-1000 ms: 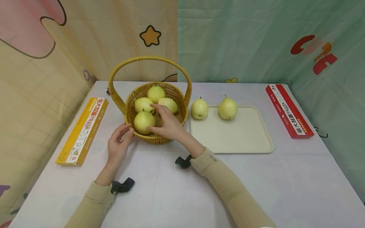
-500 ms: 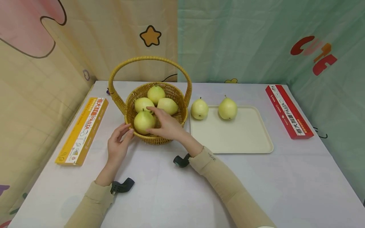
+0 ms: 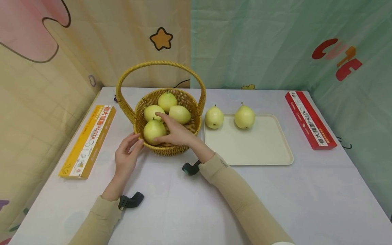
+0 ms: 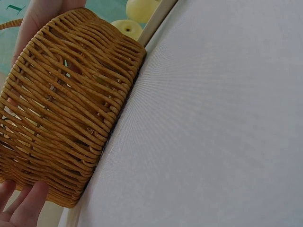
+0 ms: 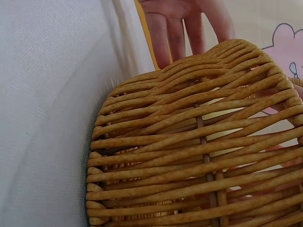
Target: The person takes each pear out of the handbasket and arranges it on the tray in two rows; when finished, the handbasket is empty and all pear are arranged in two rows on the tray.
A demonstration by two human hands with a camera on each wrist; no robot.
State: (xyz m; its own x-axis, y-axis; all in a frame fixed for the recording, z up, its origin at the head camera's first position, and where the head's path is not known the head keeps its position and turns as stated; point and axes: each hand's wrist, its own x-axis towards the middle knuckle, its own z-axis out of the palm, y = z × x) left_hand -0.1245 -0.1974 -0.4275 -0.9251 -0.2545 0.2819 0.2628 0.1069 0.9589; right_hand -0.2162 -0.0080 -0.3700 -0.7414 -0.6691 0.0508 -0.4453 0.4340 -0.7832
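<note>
A wicker basket (image 3: 168, 149) with a tall handle holds several pale green pears; the front pear (image 3: 151, 131) stands stem up. My right hand (image 3: 181, 136) is inside the basket, spread around that pear's right side, thumb over its lower front and fingertips behind it; firm contact cannot be told. My left hand (image 3: 125, 161) touches the basket's front left side with relaxed fingers. In the left wrist view its fingertips (image 4: 33, 201) lie against the weave (image 4: 66, 104); the right wrist view shows the left hand (image 5: 177, 21) beyond the basket (image 5: 189, 156).
Right of the basket lies a cream tray (image 3: 251, 146). One pear (image 3: 244, 116) rests on it, another (image 3: 214, 117) at its upper left corner. A yellow pasta box (image 3: 88, 141) lies at the left, a red one (image 3: 310, 119) at the right.
My right hand has shifted slightly left, farther around the front pear. The pear behind that hand has turned a little to lie more level. My left hand stays at the basket.
</note>
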